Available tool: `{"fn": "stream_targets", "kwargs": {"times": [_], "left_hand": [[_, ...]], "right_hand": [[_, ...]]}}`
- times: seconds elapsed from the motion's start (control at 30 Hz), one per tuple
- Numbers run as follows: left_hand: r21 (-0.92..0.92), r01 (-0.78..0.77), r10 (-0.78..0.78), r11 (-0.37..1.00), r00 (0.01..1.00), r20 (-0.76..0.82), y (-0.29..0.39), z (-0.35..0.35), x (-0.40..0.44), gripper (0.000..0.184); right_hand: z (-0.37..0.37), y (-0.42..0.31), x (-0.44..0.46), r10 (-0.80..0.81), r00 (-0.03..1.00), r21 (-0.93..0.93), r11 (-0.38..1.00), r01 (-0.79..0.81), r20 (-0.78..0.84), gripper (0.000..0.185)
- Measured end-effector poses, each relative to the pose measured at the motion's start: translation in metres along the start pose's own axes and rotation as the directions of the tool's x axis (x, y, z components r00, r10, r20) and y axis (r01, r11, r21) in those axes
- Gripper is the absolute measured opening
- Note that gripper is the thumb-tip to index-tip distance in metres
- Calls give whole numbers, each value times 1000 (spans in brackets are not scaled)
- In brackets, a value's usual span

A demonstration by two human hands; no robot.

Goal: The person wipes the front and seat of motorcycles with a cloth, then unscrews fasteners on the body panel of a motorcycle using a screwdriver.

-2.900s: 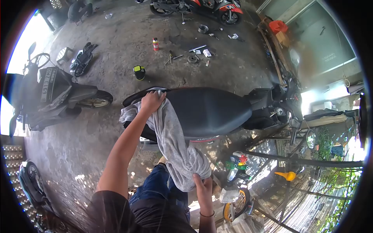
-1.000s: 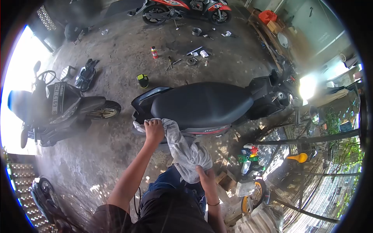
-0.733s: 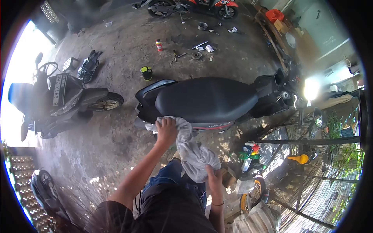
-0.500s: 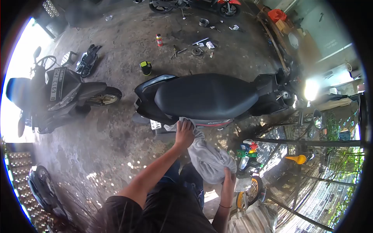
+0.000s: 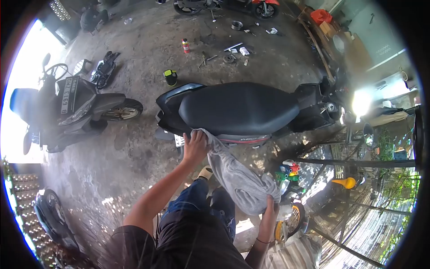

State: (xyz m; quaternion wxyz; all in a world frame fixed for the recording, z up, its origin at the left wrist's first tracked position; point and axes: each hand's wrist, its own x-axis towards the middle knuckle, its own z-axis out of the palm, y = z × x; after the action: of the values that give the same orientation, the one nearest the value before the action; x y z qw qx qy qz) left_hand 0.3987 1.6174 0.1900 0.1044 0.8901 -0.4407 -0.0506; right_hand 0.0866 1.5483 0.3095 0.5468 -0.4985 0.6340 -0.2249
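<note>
A grey towel [image 5: 235,179] hangs stretched between my two hands. With its fingers bent over the upper end, my left hand [image 5: 195,147] presses the cloth to the rear side of a scooter with a long black seat [image 5: 239,107]. Part of the white-and-black number plate [image 5: 179,140] shows just left of that hand. My right hand [image 5: 271,207] grips the bunched lower end of the towel, off to the right of my legs and apart from the scooter.
Another scooter [image 5: 74,101] stands at left. On the floor beyond the seat are a black-and-yellow container [image 5: 170,77], a red bottle [image 5: 186,45] and scattered tools. Several coloured bottles [image 5: 289,171] and a yellow funnel [image 5: 345,183] are at right. A dark crouching figure [image 5: 92,19] is far left.
My left hand has slid left along the scooter's side towards its rear, taking the towel's upper end with it. The right hand has shifted slightly right, and the towel is more spread out.
</note>
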Motion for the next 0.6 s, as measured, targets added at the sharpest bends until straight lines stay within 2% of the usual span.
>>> {"fn": "stream_targets", "kwargs": {"times": [0.1, 0.2, 0.23, 0.33, 0.37, 0.43, 0.47, 0.5, 0.6], "left_hand": [[49, 58, -60, 997, 998, 35, -32, -24, -4, 54], [165, 82, -83, 983, 997, -4, -70, -49, -12, 60], [181, 102, -108, 978, 994, 24, -78, -58, -13, 68], [228, 141, -140, 964, 990, -19, -102, -82, -13, 71], [276, 150, -128, 949, 987, -96, -116, -77, -13, 68], [247, 276, -270, 929, 961, -57, -146, -80, -11, 66], [238, 339, -341, 910, 940, -36, -157, -81, -11, 66], [154, 360, -360, 920, 932, -24, -163, -81, -15, 60], [-167, 513, -534, 842, 835, -130, -154, -63, -36, 56]], "right_hand": [[11, -21, -8, 2, 996, 6, 1000, -2, 89, 52], [24, -33, -14, -27, 986, 1, 1000, 27, 163, 53], [29, -36, -15, -40, 983, -3, 999, 41, 180, 54], [46, -54, -26, 69, 976, -122, 992, -44, 207, 54], [51, -55, -25, 29, 967, -134, 991, 6, 253, 50], [59, -42, -20, 64, 959, -161, 987, -19, 277, 49], [63, -38, -20, 18, 943, -81, 997, 10, 333, 48], [69, -37, -21, -29, 922, 2, 1000, 31, 387, 47], [85, -62, -31, -102, 839, 60, 995, 82, 534, 47]]}}
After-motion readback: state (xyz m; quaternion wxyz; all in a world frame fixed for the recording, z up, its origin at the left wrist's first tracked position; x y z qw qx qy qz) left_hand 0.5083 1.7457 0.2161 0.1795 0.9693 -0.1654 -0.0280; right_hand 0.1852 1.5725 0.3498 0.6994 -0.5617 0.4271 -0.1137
